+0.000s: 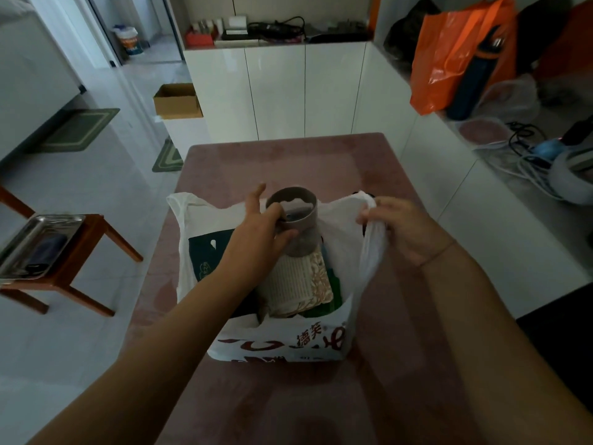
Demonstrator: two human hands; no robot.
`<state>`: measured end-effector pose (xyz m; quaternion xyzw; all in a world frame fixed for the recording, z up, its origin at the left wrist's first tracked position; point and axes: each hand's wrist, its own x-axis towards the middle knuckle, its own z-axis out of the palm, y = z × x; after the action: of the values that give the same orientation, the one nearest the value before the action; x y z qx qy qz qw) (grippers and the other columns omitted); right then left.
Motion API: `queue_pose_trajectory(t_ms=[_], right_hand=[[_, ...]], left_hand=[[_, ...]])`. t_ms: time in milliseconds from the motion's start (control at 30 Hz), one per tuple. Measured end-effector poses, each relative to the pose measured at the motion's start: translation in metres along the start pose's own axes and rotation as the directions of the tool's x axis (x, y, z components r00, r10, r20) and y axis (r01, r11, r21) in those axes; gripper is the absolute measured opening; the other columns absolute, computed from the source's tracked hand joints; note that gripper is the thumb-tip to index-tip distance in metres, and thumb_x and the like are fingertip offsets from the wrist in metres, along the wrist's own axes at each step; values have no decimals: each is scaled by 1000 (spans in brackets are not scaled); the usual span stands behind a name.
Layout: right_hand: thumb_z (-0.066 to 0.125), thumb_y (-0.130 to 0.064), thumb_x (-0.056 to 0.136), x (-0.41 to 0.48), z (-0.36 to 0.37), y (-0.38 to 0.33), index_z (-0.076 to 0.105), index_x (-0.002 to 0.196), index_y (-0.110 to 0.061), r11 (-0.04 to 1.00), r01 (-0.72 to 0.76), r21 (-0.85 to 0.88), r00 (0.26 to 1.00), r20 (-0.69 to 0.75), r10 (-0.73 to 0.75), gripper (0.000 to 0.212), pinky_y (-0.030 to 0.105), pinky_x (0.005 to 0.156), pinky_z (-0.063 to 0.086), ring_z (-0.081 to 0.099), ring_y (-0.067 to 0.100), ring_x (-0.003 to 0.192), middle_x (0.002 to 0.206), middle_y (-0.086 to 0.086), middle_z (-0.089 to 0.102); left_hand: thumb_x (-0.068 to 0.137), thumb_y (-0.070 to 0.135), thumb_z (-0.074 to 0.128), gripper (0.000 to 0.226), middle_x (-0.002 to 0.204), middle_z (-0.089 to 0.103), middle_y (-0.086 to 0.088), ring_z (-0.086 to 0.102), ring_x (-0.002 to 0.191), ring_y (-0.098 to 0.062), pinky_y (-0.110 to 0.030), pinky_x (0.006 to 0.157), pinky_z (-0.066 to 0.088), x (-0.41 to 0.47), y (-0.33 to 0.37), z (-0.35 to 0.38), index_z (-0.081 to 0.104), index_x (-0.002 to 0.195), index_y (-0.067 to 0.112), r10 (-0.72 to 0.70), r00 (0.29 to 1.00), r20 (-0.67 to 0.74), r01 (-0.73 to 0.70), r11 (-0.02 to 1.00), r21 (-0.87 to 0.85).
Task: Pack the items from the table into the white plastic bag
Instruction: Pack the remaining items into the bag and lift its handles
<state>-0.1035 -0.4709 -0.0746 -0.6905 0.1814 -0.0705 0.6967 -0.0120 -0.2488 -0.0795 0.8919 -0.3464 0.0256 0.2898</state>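
A white plastic bag [282, 343] with red print stands open on the pink table [288, 162]. My left hand [256, 226] grips a grey-brown cylindrical container [300, 216] by its rim, thumb inside; the container is upright in the bag's mouth. Below it in the bag lie a cream patterned package [301, 281], a dark green packet [208, 252] and something green at the right. My right hand [398, 223] pinches the bag's right handle [372, 252] and holds it up and outward.
A wooden stool [93, 239] with a metal tray [38, 242] stands at the left. White cabinets [288, 91] lie beyond the table. At right, a counter holds an orange bag [449, 59], a dark bottle [475, 78] and cables [529, 149]. A cardboard box [176, 101] sits on the floor.
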Motion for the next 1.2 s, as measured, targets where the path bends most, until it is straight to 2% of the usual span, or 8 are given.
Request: queue_pose_trajectory(t_ms=[100,333,500,667,800,900,1067,1200], right_hand=[[46,-3,88,0,2,-5,73,69,-14,937,20,348,995,86,-53,35,29,76,52,65,10,67,65,-1,70],[49,-8,82,-9,28,-24,63,81,-8,938,245,247,964,39,-263,14,23,62,46,50,15,59,57,0,53],[46,-1,86,-15,32,-28,61,82,-5,940,280,196,954,55,-295,16,20,59,47,48,15,58,57,1,50],[43,2,89,-13,22,-19,63,84,-7,944,214,251,976,-8,-219,22,23,64,43,46,16,60,57,1,49],[47,-12,91,-9,8,-10,67,90,-11,971,197,136,979,18,-201,21,22,62,47,50,14,60,60,1,54],[47,-38,92,-5,-3,7,71,95,-17,989,147,33,989,-36,-146,31,18,57,50,61,8,64,71,-2,66],[48,-28,96,20,-23,48,66,101,-10,997,57,-59,910,-407,-76,26,25,77,50,62,16,90,88,0,66],[60,-22,89,42,-39,85,58,121,-10,959,-31,-283,903,-420,-94,34,23,87,41,51,14,105,126,13,59]], left_hand=[[85,31,60,17,152,22,-9,57,108,-24,-32,93,47,5,7,10,50,92,19,33,998,61,-28,997,-76],[83,32,61,14,148,27,0,51,97,-11,-11,74,39,13,19,63,51,86,22,71,975,211,-57,996,-70],[84,28,62,20,145,35,-8,55,101,-27,-36,86,44,24,20,98,57,94,12,68,943,326,-103,990,93],[85,38,57,39,135,46,-8,40,123,-28,-45,107,26,43,12,105,55,117,16,-48,913,406,-106,931,348],[82,36,61,32,111,59,-4,53,101,-21,-40,93,44,40,16,67,55,107,18,-89,955,284,57,991,118],[82,36,59,29,108,60,-1,54,98,-17,-31,86,42,20,14,19,56,106,20,10,998,62,-10,1000,4],[84,26,58,38,137,46,-14,31,134,-32,-48,113,10,-8,-1,-50,51,119,14,54,946,-321,79,919,386],[78,21,65,54,146,31,-20,15,140,-37,-56,110,0,-25,-13,-78,43,126,10,-150,887,-437,364,810,460]])
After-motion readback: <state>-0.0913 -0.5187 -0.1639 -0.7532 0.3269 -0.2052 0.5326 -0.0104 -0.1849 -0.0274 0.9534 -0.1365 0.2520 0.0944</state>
